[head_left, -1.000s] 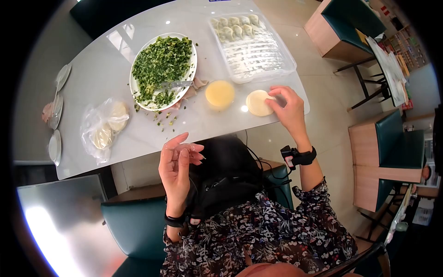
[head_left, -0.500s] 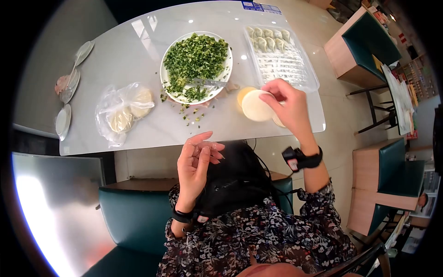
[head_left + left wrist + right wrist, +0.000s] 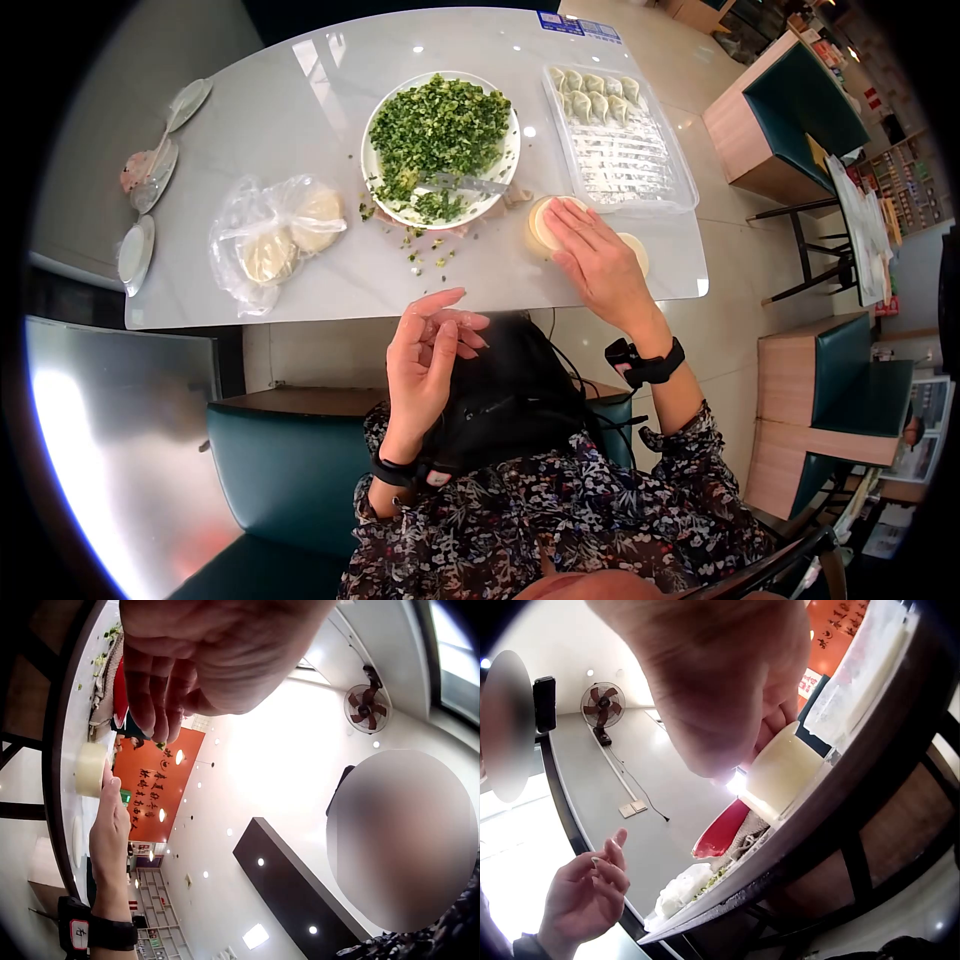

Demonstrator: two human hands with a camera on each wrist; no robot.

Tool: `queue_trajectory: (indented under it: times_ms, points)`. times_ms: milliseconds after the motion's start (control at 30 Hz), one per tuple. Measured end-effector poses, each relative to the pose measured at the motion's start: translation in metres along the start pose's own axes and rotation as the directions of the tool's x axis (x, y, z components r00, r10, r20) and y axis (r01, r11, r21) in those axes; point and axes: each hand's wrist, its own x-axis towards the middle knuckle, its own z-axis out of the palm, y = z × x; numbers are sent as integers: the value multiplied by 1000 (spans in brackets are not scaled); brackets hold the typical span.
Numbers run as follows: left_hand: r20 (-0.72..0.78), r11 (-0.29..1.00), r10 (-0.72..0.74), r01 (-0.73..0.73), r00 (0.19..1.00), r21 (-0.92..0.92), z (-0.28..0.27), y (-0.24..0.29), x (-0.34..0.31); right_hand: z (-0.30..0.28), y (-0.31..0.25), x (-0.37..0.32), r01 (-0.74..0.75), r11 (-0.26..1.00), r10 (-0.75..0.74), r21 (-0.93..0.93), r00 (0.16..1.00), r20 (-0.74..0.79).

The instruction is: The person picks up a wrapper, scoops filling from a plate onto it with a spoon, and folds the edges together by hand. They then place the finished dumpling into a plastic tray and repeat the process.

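My right hand (image 3: pixel 602 268) lies flat with straight fingers on top of a tall stack of round dumpling wrappers (image 3: pixel 780 771) near the table's front edge. The top wrapper (image 3: pixel 541 226) peeks out left of the fingers. Just right of the stack, another pale wrapper (image 3: pixel 637 254) rests on the table, partly covered by the hand. My left hand (image 3: pixel 418 365) hovers in front of the table edge, palm turned inward, fingers loosely bent and holding nothing.
A plate (image 3: pixel 512 140) heaped with chopped green filling (image 3: pixel 440 130) has a knife (image 3: pixel 465 184) on it. Behind to the right stands a floured plastic tray (image 3: pixel 625 175) with several dumplings (image 3: pixel 598 92). Bagged dough (image 3: pixel 270 255) and small dishes (image 3: pixel 137 255) are at left.
My right hand lifted a wrapper from the right, carried it left and now presses it onto the stack with flattened fingers. The left hand kept its pose. The head view shifted.
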Motion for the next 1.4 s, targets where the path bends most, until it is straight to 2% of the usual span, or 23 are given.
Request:
queue_trajectory:
  times_ms: [600, 767, 867, 933, 1067, 1133, 1267, 1333, 1400]
  points:
    - [-63, 996, 73, -70, 995, 50, -1, 12, -48, 4, -5, -6, 31, 998, -34, -50, 998, -53]
    - [-17, 996, 73, -72, 997, 56, 12, 25, -45, 4, -4, -11, -14, 999, 12, -49, 999, -42]
    - [1, 993, 90, -90, 996, 73, 19, 30, -40, 2, -7, -9, 24, 999, -27, -40, 995, -98]
    - [8, 991, 108, -108, 994, 79, 21, 31, -37, 5, -6, -10, 47, 998, -49, -34, 997, -64]
    - [-7, 993, 89, -88, 996, 73, 21, 36, -26, -3, -4, -10, 32, 998, -28, 46, 995, -94]
    - [-53, 995, 89, -86, 995, 45, 18, 38, -22, 0, 1, -14, 67, 997, -68, -27, 996, -65]
    - [-109, 990, 132, -126, 985, 63, 15, 46, -19, -9, 5, -13, 21, 992, -11, 123, 997, -82]
    - [-125, 990, 132, -124, 983, 69, 13, 49, -24, -12, 8, -14, -54, 996, 66, 68, 979, -194]
    - [-144, 988, 148, -139, 978, 71, 10, 47, -29, -8, 13, -16, -58, 997, 69, 56, 975, -213]
